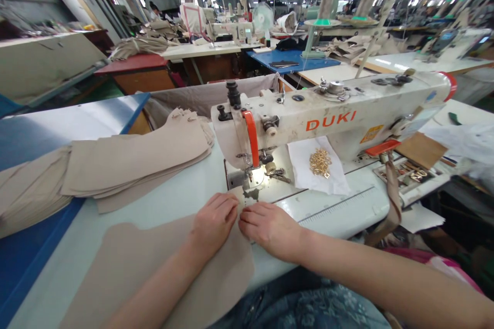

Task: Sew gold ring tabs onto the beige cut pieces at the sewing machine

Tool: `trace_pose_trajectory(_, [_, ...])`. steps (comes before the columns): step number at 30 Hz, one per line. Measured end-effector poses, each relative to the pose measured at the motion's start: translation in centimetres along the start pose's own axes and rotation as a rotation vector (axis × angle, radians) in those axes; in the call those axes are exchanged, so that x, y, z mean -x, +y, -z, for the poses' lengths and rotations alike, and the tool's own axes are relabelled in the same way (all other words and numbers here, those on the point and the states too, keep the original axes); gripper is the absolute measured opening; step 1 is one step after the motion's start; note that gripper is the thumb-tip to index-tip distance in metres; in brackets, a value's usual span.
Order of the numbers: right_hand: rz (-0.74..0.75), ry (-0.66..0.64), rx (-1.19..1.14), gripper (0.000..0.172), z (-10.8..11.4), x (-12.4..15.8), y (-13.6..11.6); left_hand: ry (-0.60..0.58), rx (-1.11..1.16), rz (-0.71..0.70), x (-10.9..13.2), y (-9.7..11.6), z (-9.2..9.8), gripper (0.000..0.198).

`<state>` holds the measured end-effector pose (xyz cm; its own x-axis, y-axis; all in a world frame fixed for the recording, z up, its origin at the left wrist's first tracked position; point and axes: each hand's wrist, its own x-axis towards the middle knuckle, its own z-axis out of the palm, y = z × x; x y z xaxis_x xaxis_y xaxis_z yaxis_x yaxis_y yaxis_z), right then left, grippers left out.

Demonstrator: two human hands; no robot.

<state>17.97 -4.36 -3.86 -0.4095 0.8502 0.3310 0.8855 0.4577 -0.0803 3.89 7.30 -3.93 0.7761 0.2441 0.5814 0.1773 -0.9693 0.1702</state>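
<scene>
Heads of the fingers down, and it's close work here! Left hand (pixel 214 221) and right hand (pixel 270 229) sit just beside each other, fingers bent, over the narrow end of a beige piece of cloth (pixel 139 247). Fingertips are tucked out of sight, so whether either hand pinches that cloth, I cannot tell. The cloth spreads from under the left hand, back across the desk (pixel 154 208) toward the person. Straight ahead of both hands stands the sewing machine (pixel 289 126), its red lever (pixel 251 139) upright, a light glowing near the needle! Out beyond the left hand, a stack of beige cloth (pixel 139 162) lies in layers. Over past the right hand, a white cloth (pixel 301 167) carries a pile of gold metal pieces (pixel 320 163), and farther right, there's a tray (pixel 411 197) of small things!
</scene>
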Motion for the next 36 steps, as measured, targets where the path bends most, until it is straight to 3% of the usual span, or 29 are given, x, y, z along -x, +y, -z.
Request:
trace_pose_trajectory(10, [-0.067,0.077,0.035,0.013,-0.38,0.15,0.45,-0.005,-0.001,0.021,0.21,0.73,0.22,0.019])
trace_pose_trajectory(36, [-0.075,0.064,0.001,0.011,-0.58,0.21,0.39,-0.063,0.026,-0.026,0.10,0.29,0.40,0.020])
